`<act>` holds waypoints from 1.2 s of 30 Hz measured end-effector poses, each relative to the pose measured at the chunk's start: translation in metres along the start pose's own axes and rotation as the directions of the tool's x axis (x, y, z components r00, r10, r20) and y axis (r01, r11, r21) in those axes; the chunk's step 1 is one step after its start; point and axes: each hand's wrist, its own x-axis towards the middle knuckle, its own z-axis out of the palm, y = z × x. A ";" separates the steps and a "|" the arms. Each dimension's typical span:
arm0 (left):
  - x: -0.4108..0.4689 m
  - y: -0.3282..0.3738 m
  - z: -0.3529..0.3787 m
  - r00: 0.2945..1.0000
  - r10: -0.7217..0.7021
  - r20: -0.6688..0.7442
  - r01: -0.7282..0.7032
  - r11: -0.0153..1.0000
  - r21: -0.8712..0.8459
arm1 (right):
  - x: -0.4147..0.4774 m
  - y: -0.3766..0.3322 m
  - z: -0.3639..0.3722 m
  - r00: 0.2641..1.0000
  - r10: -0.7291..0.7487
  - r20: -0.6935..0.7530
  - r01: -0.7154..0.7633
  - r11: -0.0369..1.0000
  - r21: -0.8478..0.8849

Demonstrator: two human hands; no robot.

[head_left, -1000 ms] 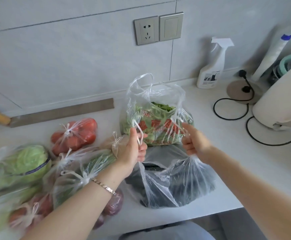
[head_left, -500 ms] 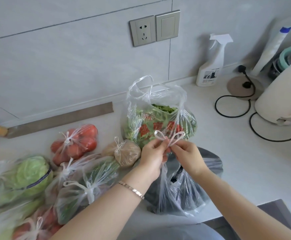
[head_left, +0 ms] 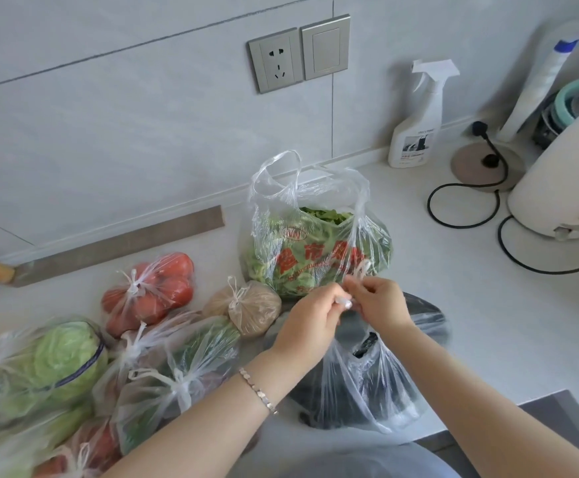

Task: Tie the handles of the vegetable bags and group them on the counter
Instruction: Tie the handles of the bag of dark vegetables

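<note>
- Clear plastic bag with dark contents stands at the front edge of the counter, directly below both hands.
- Left hand: fingers closed, pinching one twisted handle strand of this bag at the fingertips. A bracelet sits on the wrist.
- Right hand: fingers closed, pinching the other handle strand, which loops up just above the knuckles. The two hands touch at the fingertips.
- Whether a knot is formed cannot be told; the strands are blurred.
- Leafy greens bag, red print on its face, stands just behind the hands with its handles loose and upright.
- Tied bags lie grouped at left: tomato bag, small brown bag, cabbage bag and a mixed-greens bag, touching one another.
- Spray bottle stands against the wall, well apart from the bags, near a white appliance with a black cord.
</note>
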 end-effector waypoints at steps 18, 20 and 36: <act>0.013 0.001 0.005 0.809 -0.587 0.019 0.492 0.659 -0.570 | -0.016 -0.001 -0.020 0.926 -0.292 0.238 0.281 0.956 0.078; 0.017 0.002 0.004 0.738 -0.668 0.099 0.523 0.473 -0.710 | -0.013 -0.005 -0.020 0.937 -0.256 0.238 0.288 0.951 -0.114; -0.031 -0.068 0.014 0.944 -0.187 0.272 0.133 0.970 0.204 | -0.039 0.103 -0.056 0.962 -0.252 -0.106 0.196 0.906 -0.375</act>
